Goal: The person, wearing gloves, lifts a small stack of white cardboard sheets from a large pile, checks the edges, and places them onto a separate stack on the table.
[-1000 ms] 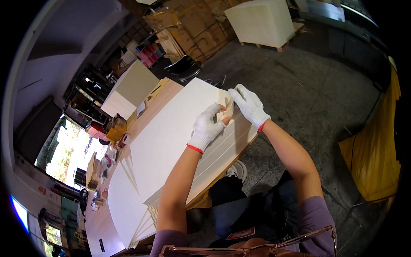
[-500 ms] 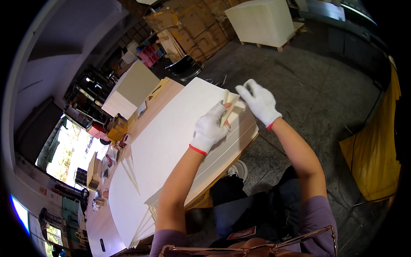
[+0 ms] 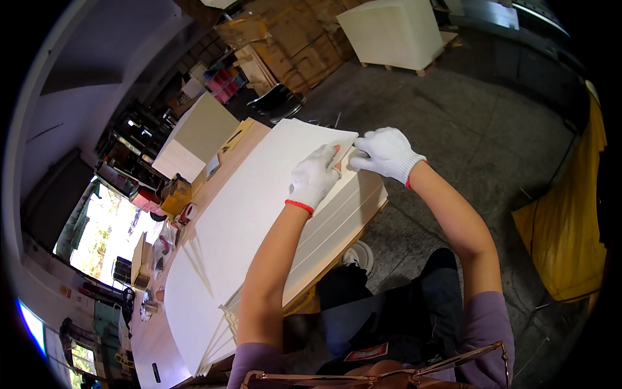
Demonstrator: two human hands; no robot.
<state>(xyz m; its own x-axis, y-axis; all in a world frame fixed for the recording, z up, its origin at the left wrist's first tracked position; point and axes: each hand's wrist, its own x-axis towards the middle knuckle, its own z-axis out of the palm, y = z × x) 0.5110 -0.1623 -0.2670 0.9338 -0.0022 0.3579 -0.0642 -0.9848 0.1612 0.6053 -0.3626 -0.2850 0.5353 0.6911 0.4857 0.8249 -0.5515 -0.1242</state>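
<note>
A thick stack of large white sheets (image 3: 253,194), like paper or thin card, lies on the table in front of me. My left hand (image 3: 314,174), in a white glove with bare thumb and index tips, rests on the top sheet near its right edge, those two fingers apart. At the far right corner my right hand (image 3: 390,153), gloved in white with a red cuff, has its fingers closed on the edge of the upper sheets. How many sheets it pinches is hidden by the glove. The stack's near left end is fanned into several layers (image 3: 217,343).
The wooden table (image 3: 249,139) carries another pale block of sheets (image 3: 204,136), a yellow-brown box (image 3: 176,194) and small tools along its far left side. Beyond stand a black chair (image 3: 277,102), cardboard boxes (image 3: 291,39) and a palletised white stack (image 3: 392,32). Yellow sheeting (image 3: 560,240) hangs at right.
My right hand has come in to the stack's corner and closed on the sheet edges. The raised edge between my left thumb and index finger has gone down flatter.
</note>
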